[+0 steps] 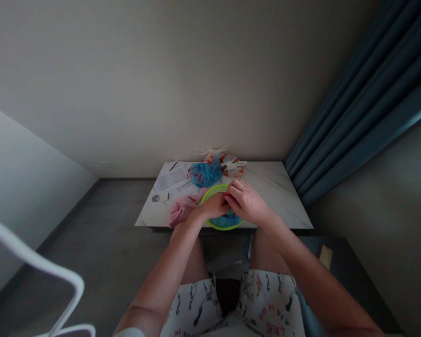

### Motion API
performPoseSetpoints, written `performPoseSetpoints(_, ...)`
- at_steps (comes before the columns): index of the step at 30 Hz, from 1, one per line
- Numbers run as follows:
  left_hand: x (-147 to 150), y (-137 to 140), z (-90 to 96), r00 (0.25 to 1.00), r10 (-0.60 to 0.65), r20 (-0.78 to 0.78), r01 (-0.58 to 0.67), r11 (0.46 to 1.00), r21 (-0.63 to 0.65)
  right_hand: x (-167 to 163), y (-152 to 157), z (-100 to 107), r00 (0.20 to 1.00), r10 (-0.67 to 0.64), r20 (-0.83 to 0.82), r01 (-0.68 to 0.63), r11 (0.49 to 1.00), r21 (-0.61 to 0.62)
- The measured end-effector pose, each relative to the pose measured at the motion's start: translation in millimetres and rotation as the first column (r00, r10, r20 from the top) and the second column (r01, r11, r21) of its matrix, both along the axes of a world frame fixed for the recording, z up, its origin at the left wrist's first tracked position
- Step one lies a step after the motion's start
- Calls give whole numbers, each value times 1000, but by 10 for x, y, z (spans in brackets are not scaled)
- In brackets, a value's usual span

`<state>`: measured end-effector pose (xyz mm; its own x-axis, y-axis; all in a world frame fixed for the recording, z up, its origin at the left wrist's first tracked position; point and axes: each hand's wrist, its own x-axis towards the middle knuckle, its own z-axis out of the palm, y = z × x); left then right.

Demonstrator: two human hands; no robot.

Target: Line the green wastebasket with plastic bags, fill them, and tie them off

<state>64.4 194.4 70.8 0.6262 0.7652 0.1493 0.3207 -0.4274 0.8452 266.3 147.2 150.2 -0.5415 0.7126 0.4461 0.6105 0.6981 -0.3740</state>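
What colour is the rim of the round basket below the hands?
The basket rim is bright yellow-green; it shows best in the head view.

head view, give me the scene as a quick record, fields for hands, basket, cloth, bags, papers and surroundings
left hand: over the basket, fingers close to the right hand's
right hand: meeting the left above the basket; small red bit between them, too small to identify
basket: yellow-green rim, blue material inside
cloth: pink, crumpled, left of the basket
bags: blue bag behind the basket, white-handled bags near the wall
papers: printed, left of the blue bag
surroundings: marble-patterned table, blue curtain at right
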Motion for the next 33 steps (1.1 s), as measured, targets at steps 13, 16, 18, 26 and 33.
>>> performPoseSetpoints(13, 27, 37, -34, 969, 184, 166, -147, 966, -214, 43, 106, -736, 849, -276, -450, 163, 948, -273)
performPoseSetpoints(16, 26, 70, -92, 940, 230, 254, -128, 923, -362, -39, 32, -695, 694, -396, -601, 213, 911, -353)
performPoseSetpoints(18, 3, 112, -127, 912, 267, 310, -102, 882, -460, -113, -39, -692, 574, -453, -682, 225, 888, -400)
performPoseSetpoints(26, -81, 156, -70, 935, 225, 274, -106, 915, -388, -328, -343, -996, 791, -390, -471, 177, 883, -435)
performPoseSetpoints(33, -209, -14, 216, 978, 5, -209, 71, 933, 352, -191, -162, -711, 780, -326, -535, 232, 944, -236)
